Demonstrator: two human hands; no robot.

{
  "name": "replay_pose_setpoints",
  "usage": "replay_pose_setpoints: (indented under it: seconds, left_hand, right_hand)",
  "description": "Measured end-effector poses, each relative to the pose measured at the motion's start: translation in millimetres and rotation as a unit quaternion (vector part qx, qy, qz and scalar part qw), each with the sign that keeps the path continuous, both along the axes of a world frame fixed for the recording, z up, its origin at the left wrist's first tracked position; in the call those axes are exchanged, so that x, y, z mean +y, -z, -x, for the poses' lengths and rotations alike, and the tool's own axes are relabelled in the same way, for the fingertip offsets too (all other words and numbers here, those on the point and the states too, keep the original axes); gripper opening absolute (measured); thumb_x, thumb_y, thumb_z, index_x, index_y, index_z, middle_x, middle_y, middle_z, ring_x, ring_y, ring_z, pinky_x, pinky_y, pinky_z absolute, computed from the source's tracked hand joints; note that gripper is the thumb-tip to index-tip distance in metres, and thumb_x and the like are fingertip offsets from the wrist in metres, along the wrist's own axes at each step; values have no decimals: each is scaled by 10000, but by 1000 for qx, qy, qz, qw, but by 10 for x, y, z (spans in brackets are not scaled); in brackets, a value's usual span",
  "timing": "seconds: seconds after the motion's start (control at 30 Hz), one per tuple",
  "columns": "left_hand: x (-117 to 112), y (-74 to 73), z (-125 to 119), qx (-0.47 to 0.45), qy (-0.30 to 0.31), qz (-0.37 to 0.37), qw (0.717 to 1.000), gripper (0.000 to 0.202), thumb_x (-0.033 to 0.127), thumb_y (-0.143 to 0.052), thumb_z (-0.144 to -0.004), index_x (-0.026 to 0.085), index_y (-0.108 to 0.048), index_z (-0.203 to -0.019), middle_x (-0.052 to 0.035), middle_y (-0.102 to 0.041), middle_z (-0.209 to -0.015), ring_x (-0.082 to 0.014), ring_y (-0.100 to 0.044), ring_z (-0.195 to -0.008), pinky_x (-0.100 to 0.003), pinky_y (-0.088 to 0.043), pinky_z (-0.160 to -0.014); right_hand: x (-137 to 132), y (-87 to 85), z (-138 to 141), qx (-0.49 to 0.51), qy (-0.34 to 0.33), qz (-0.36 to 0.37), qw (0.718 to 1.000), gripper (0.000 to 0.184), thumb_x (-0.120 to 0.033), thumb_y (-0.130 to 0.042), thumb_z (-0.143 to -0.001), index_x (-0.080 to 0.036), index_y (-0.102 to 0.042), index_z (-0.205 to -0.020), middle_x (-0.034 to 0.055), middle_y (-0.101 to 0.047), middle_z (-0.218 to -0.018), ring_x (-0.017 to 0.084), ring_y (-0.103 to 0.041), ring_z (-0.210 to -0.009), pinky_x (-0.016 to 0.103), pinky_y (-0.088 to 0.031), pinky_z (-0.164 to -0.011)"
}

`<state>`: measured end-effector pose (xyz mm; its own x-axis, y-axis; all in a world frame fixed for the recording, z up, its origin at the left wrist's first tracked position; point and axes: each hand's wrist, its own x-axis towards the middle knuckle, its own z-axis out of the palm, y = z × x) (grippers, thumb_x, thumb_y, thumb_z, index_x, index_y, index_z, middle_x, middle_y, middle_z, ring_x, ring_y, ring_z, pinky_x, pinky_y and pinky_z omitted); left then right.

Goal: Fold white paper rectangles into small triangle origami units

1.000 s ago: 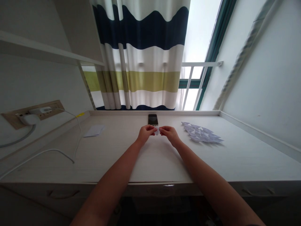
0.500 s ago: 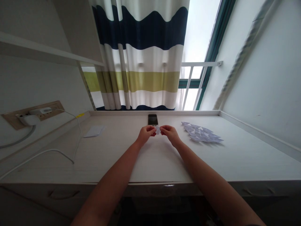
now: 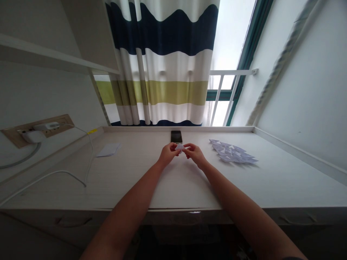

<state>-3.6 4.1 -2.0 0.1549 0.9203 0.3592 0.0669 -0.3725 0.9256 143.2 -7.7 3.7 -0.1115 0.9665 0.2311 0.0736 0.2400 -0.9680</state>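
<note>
Between my two hands is a small folded piece of white paper (image 3: 179,147), held above the desk. My left hand (image 3: 168,153) pinches its left side, fingers closed. From the right, my right hand (image 3: 194,154) grips the other side between thumb and fingers. Fingertips cover part of the paper, so its exact folds are hard to make out. Just beyond the hands a dark phone (image 3: 176,137) lies on the desk. To the right rests a group of several folded white paper pieces (image 3: 232,151), pointed and overlapping in rows.
A small stack of white paper sheets (image 3: 107,150) lies at the left of the white desk (image 3: 130,173). Near it a white cable (image 3: 67,174) loops over the desktop from the wall socket (image 3: 40,130). A raised ledge (image 3: 146,129) borders the back, before a striped curtain (image 3: 173,65).
The folded paper has turned a little between my fingers and shows a wider pointed shape. My right-hand fingers have shifted slightly on it.
</note>
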Motion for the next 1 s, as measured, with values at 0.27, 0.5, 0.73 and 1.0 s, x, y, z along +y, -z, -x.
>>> replay_pose_setpoints:
  seconds: [0.27, 0.5, 0.73, 1.0]
  left_hand:
    - [0, 12, -3, 53, -22, -41, 998, 184, 267, -634, -618, 140, -519, -685, 6, -554, -621, -99, -536, -543, -225, -444, -517]
    - [2, 24, 9, 70, -34, -60, 995, 148, 248, -609, -636, 147, -515, -692, 5, -552, -638, -96, -532, -552, -214, -440, -515]
    - [6, 46, -1, 78, -45, -81, 993, 158, 262, -610, -645, 147, -528, -715, 0, -564, -661, -98, -533, -575, -217, -443, -531]
    - [-9, -8, -12, -21, 36, 18, 999, 208, 280, -635, -634, 116, -558, -736, -27, -595, -679, -120, -567, -607, -295, -496, -602]
  right_hand:
    - [-20, -17, 33, 34, -16, 32, 999, 312, -303, -701, -540, -163, -547, -773, -46, -559, -494, 85, -507, -453, 242, -437, -498]
    - [-27, -28, 30, 44, -20, 37, 998, 260, -187, -653, -566, -167, -550, -804, -44, -586, -531, 89, -535, -484, 258, -462, -541]
    - [-36, -39, 27, 50, -39, 27, 998, 266, -229, -655, -573, -164, -551, -809, -43, -579, -529, 95, -538, -492, 270, -457, -552]
    - [60, 50, -6, -9, 8, -25, 1000, 215, -300, -639, -592, -170, -550, -738, -61, -509, -499, 67, -434, -431, 211, -357, -427]
